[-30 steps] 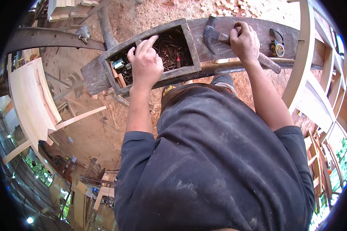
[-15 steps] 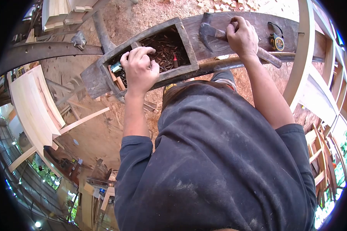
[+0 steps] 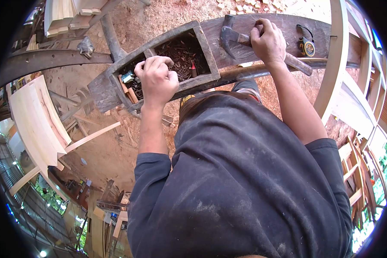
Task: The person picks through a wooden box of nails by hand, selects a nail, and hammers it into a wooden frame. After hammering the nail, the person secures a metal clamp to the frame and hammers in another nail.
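My left hand (image 3: 156,81) is over the left part of an old wooden box (image 3: 208,52), its fingers curled together. Whatever they may hold is hidden beneath them. Dark nail-like pieces (image 3: 176,53) fill the box, along with a red-handled tool (image 3: 193,69), a small green-and-silver item (image 3: 127,77) and orange-brown sticks (image 3: 133,94). My right hand (image 3: 269,45) is closed over the wooden handle of a claw hammer (image 3: 228,36), which rests on a dark plank (image 3: 249,26); its fingertips are partly hidden.
A yellow-and-black tape measure (image 3: 306,47) lies on the plank, right of my right hand. A metal pipe (image 3: 241,71) runs along the plank's near side. A pale curved timber (image 3: 335,64) crosses at right. Pale boards (image 3: 36,120) stand at left, and wood chips (image 3: 243,6) litter the ground.
The whole view has shifted slightly. Both hands keep nearly the same pose over the box and the hammer.
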{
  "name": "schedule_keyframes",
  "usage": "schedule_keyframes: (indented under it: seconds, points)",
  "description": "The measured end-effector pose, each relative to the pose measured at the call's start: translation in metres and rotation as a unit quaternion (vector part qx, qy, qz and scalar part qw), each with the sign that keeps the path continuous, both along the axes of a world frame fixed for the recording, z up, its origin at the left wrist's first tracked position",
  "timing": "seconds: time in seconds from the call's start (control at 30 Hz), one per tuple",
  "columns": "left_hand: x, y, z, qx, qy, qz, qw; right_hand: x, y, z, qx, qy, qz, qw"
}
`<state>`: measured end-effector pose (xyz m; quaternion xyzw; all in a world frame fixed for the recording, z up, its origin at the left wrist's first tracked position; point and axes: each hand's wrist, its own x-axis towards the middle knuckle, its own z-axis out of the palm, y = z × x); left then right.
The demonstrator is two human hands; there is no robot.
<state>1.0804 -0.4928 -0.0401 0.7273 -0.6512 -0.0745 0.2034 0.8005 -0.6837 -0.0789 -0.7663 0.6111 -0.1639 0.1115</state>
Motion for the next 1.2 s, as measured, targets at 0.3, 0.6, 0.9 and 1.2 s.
schedule_keyframes:
  seconds: [0.3, 0.6, 0.9, 1.2]
  points:
    - [-0.007, 0.002, -0.006, -0.021, -0.007, -0.006, 1.0, 0.001, 0.0, 0.001, -0.002, -0.005, -0.002, 1.0]
    - [-0.011, -0.002, -0.003, -0.04, -0.038, 0.003, 0.998, 0.001, 0.001, 0.001, -0.003, -0.005, 0.001, 1.0]
    - [-0.017, -0.015, -0.002, -0.041, -0.022, -0.014, 0.999, 0.0, 0.0, 0.0, 0.002, -0.005, 0.002, 1.0]
    - [-0.004, -0.008, -0.009, -0.042, 0.006, -0.017, 0.999, 0.001, -0.001, 0.002, 0.003, -0.005, 0.005, 1.0]
